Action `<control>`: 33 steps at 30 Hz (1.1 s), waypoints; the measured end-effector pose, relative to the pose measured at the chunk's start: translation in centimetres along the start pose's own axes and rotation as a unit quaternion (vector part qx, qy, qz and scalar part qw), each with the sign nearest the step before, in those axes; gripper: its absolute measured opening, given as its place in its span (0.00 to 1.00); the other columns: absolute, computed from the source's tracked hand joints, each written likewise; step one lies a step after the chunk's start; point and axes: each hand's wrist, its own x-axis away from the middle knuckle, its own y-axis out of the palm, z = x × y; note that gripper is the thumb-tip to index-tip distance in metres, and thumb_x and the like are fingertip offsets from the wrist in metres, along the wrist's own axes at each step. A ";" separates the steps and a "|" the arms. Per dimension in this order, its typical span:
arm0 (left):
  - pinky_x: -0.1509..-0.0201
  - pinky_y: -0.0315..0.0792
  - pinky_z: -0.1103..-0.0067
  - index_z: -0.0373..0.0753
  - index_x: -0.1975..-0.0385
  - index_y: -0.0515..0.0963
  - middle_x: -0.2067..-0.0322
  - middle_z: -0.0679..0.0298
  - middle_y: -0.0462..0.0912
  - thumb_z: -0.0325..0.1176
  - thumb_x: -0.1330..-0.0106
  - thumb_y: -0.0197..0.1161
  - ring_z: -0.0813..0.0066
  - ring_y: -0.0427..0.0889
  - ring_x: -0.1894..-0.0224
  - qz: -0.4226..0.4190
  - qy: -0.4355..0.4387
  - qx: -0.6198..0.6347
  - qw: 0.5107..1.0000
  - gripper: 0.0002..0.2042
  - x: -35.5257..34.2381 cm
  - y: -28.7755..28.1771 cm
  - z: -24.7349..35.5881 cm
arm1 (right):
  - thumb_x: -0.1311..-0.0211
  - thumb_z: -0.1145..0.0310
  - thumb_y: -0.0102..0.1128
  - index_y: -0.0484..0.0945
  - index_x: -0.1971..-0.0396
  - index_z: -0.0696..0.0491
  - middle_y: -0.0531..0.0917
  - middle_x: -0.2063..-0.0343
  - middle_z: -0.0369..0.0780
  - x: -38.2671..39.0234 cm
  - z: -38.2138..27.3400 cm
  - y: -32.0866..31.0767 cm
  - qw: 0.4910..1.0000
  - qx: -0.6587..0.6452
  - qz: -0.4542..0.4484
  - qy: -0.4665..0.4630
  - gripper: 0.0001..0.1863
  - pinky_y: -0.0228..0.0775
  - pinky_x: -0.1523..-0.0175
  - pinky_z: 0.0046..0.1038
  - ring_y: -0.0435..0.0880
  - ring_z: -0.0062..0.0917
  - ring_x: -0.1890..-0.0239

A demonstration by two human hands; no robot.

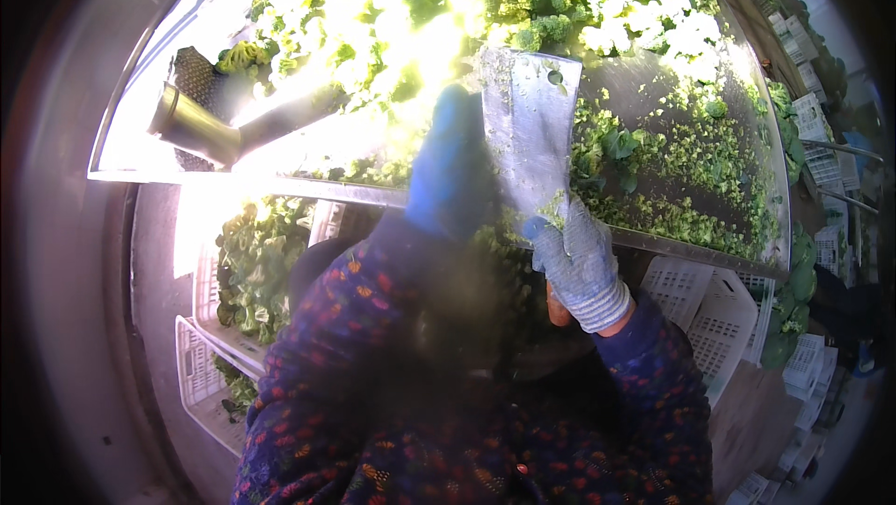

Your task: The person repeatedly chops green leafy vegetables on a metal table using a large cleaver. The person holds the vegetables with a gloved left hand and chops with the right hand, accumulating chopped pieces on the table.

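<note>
Head view: right hand (pixel 579 262) in grey knit glove closing tight grip on cleaver (pixel 530 132), blade pointing up over metal surface (pixel 653 85). Left hand (pixel 450 164) in blue glove reaching among leafy greens (pixel 392 29) beside blade; its grip blurred, cannot tell. White crates (pixel 709 309) sitting below surface edge.

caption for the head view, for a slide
Right hand raises a cleaver over chopped greens on a metal table; left hand alongside.

White slotted crates (pixel 709 314) under table edge – one at left (pixel 252 272) holds greens; dark pipe (pixel 201 129) upper left.
</note>
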 end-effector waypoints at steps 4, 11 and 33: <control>0.40 0.59 0.75 0.33 0.45 0.63 0.51 0.60 0.68 0.38 0.29 0.43 0.70 0.66 0.47 0.032 0.040 -0.303 0.952 0.18 0.5 0.1 0.2 | 0.40 0.69 0.55 0.70 0.54 0.60 0.78 0.77 0.37 -0.1 0.1 0.3 0.999 -0.041 -0.012 0.030 0.16 0.68 0.76 0.22 0.74 0.18 0.83; 0.33 0.51 0.72 0.30 0.44 0.62 0.45 0.56 0.65 0.36 0.30 0.46 0.65 0.61 0.41 0.159 0.240 -0.119 0.950 0.20 0.3 -0.5 5.1 | 0.40 0.68 0.57 0.68 0.50 0.58 0.77 0.73 0.35 -0.4 0.6 0.2 0.985 -0.129 -0.052 0.100 0.19 0.68 0.76 0.20 0.73 0.16 0.82; 0.49 0.72 0.77 0.36 0.41 0.62 0.47 0.62 0.70 0.40 0.33 0.48 0.73 0.73 0.52 -0.105 -0.096 0.151 0.978 0.23 0.3 -3.7 7.3 | 0.44 0.72 0.58 0.73 0.56 0.61 0.79 0.74 0.42 0.1 -0.5 -4.1 0.997 -0.054 -0.008 0.048 0.16 0.69 0.74 0.26 0.76 0.25 0.79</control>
